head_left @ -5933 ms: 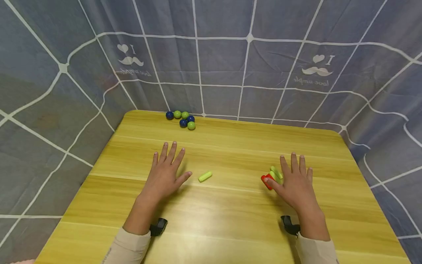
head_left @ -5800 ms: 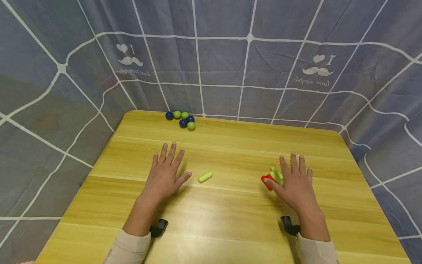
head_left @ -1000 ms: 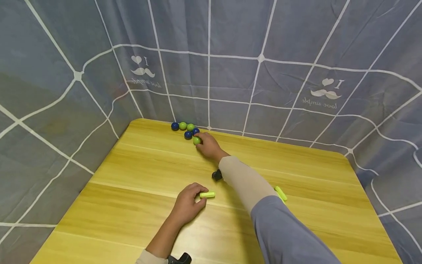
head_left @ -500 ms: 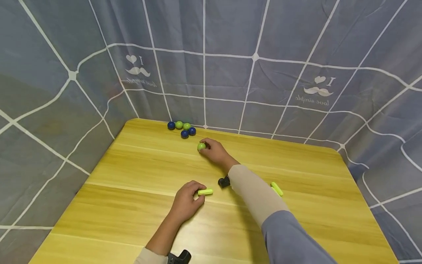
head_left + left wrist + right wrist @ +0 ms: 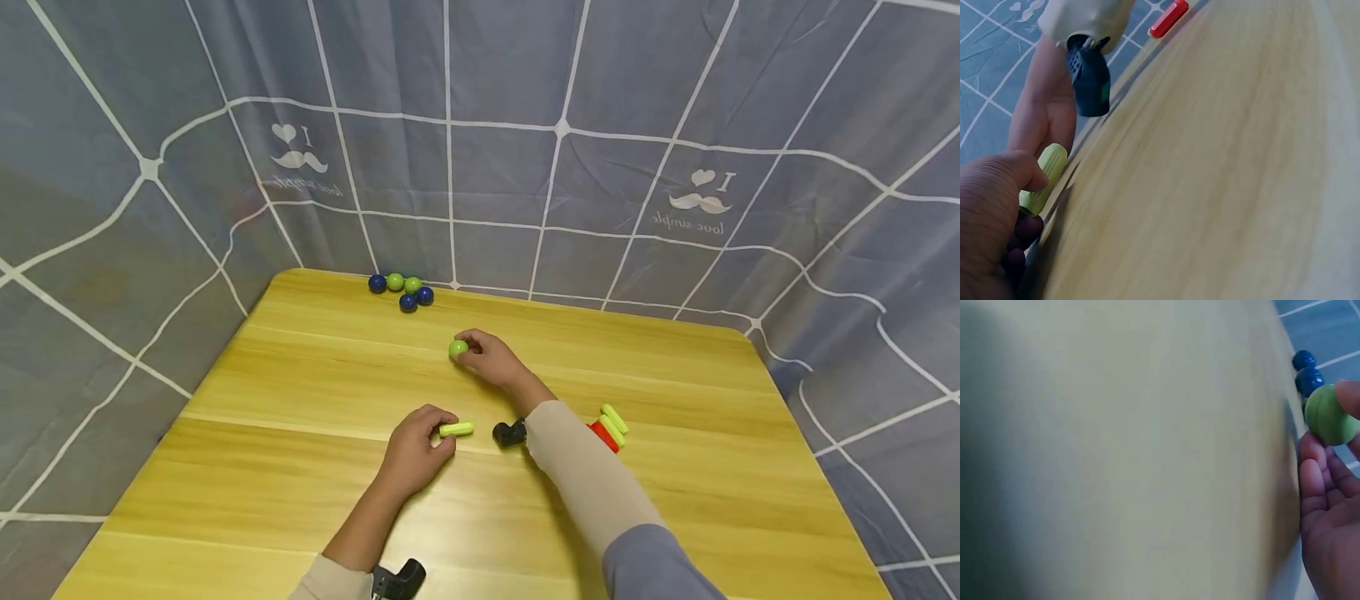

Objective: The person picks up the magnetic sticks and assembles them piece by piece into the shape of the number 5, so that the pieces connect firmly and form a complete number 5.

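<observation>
My left hand (image 5: 415, 450) pinches a short yellow-green ribbed stick (image 5: 457, 429) near the middle of the table. In the left wrist view its thumb lies on the stick (image 5: 1047, 178). Farther back, my right hand (image 5: 492, 360) holds a green ball (image 5: 457, 349) between thumb and fingers. The right wrist view shows a groove round this ball (image 5: 1329, 415), with the other fingers curled below it. Behind it, against the curtain, sits a group of dark blue balls (image 5: 408, 302) and green balls (image 5: 395, 282).
Right of my right forearm lie two yellow-green sticks (image 5: 613, 419) beside a red piece (image 5: 603, 437), partly hidden by the sleeve. A black wrist mount (image 5: 510, 433) hangs under each wrist. A grey checked curtain (image 5: 510, 167) closes off the table's (image 5: 697, 467) back and sides.
Earlier both hands were spread flat above the table. Since then the left has taken the yellow-green stick. Over the last second the right has drawn the green ball away from the group, toward me.
</observation>
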